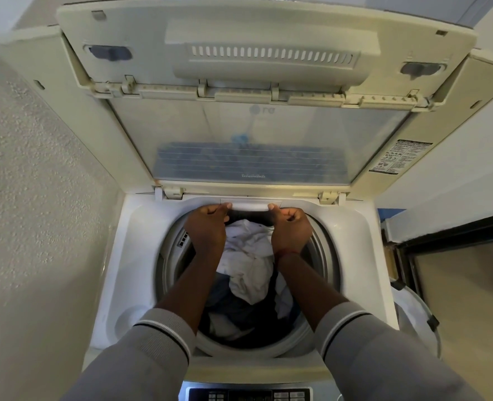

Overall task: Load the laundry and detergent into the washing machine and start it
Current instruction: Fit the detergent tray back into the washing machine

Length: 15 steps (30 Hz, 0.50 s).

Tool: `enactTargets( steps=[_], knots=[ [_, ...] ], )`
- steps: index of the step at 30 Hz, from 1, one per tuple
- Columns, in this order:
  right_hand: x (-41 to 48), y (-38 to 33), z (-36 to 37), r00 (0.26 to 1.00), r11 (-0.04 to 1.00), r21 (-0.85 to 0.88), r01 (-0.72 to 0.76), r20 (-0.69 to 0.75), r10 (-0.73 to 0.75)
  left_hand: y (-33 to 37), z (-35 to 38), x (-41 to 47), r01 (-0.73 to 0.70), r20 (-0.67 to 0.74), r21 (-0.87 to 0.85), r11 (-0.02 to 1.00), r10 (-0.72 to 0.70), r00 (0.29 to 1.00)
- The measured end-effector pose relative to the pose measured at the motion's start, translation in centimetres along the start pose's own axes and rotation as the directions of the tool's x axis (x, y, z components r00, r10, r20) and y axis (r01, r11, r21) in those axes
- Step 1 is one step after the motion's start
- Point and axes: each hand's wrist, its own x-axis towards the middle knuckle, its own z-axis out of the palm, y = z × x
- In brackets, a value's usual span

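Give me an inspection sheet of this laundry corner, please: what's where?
Surface: washing machine top deck, white; lid raised.
Job's things: white and dark laundry in the drum; white drawer at the rear rim; control panel at the front edge. Detergent: nothing seen.
Clutter: nothing seen.
Hands: left hand and right hand each grip one end of the drawer.
Cables: nothing seen.
Surroundings: textured wall on the left; white container on the right.
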Motion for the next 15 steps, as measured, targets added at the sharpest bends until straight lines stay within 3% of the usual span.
enactTargets(
  steps=[5, 9, 15],
  knots=[
    [0.3, -0.1, -0.8, 0.991, 0.991, -0.133, 0.022, 0.136, -0.004, 0.1, -0.8, 0.3, -0.044, 0.076, 0.076, 0.996, 0.038, 0.996],
    [0.8, -1.3, -2.1, 0.972, 0.966, -0.257, 0.007, 0.227, 0.054, 1.2, -1.6, 0.1, -0.073, 0.188, 0.243, 0.967, 0.027, 0.982],
    [-1.3, -0.9, -5.1, 0.923, 0.848, -0.497, 0.183, 0.385, 0.027, 1.0, -3.6, -3.0, -0.263, 0.329, 0.506, 0.822, 0.098, 0.939]
  ],
)
